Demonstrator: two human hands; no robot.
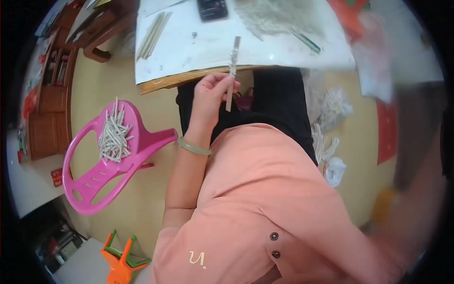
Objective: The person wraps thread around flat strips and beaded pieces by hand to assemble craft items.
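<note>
My left hand [215, 94], with a pale green bangle on its wrist, pinches a thin flat grey-brown strip [237, 43] near its middle. The strip stands nearly upright in the picture, its upper end over the front edge of the white-covered table [189, 52]. Something shiny, like fine wire or thread, is wound around it just above my fingertips. My right arm is a blur at the right edge, and the hand itself is out of sight. On the table lie a bundle of pale strips [153, 35], a small metallic piece [194, 36] and a dark phone [212, 9].
A pink chair [87, 203] at the left holds a pile of short pale sticks [115, 137]. Clear wrap [279, 16] and a green pen-like item [307, 41] lie on the table. Plastic bags [335, 171] are on the floor at right, an orange-green stool [123, 260] at lower left.
</note>
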